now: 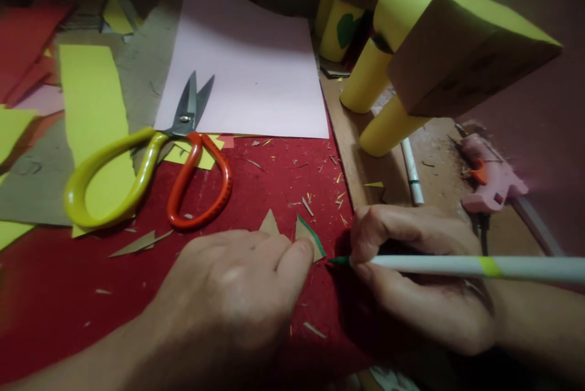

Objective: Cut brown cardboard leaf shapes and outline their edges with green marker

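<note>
**First:** Here you are, hands apart over the red-covered counter [274,178]! Your left hand [242,281] lies palm-down on the small, pointed tan cardboard piece [307,237], thumb pressing its face. Whether your hidden fingers grip anything underneath, I cannot tell.

**Second:** And your right hand [425,281] is closed around the white-barrelled, green-tipped marker [439,266], its tip just beside the cardboard's right-hand corner. Lovely green band along that slanting edge!

**First:** Now for the fine touch: lean on that thumb, because a piece this small could easily skid under the stroke. Mind that the thumb sits well clear of the wet-looking band, or you may smear it.

**Second:** Light pressure, too! Draw along the edge rather than into it, since plain card will probably soak up ink and blur the line.

**First:** A second tan cardboard point [270,223] pokes out past your knuckles; joined or separate, I can't tell. Don't let your hand bend it.

**Second:** And those steel scissors with one yellow and one red handle [185,118] lie open beyond your left hand, so steer your knuckles round them!
</note>
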The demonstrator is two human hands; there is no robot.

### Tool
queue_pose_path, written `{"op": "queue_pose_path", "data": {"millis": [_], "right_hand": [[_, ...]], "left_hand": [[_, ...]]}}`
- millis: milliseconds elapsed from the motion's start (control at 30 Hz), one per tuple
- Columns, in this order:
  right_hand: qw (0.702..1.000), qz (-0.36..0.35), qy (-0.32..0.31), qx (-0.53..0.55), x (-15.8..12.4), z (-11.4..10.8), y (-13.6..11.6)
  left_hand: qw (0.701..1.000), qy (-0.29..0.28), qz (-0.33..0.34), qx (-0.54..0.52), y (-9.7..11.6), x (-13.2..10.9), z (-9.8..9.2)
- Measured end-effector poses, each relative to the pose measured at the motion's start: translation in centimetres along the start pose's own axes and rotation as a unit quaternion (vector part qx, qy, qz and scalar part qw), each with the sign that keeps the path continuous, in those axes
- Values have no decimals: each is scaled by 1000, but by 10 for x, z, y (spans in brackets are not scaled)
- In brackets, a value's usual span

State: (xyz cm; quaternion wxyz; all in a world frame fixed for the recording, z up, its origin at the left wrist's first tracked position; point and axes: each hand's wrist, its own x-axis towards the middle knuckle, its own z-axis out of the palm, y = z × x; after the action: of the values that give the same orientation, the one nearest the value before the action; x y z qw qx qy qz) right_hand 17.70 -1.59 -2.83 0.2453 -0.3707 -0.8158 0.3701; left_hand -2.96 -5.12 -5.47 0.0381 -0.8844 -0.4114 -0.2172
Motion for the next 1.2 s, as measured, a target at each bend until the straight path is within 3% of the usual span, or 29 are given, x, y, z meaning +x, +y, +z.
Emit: {"op": "queue_pose_path", "data": {"millis": [300,500,700,867,1000,1200], "right_hand": [[999,-20,37,1,3,6,0],[999,-17,32,-19,1,6,1],[1000,-23,10,-14,1,4,3],[1000,-9,10,-25,2,3,0],[999,-28,22,-15,2,6,1],[999,-36,10,6,1,6,5]], "left_hand": [[999,31,1,9,1,-2,2],[1000,8,3,12,1,-1,3],[999,35,-12,21,1,-4,3],[1000,-5,7,19,-1,-3,-2],[999,34,-8,23,-1,-1,-1],[1000,5,-1,6,0,-4,-2]]}}
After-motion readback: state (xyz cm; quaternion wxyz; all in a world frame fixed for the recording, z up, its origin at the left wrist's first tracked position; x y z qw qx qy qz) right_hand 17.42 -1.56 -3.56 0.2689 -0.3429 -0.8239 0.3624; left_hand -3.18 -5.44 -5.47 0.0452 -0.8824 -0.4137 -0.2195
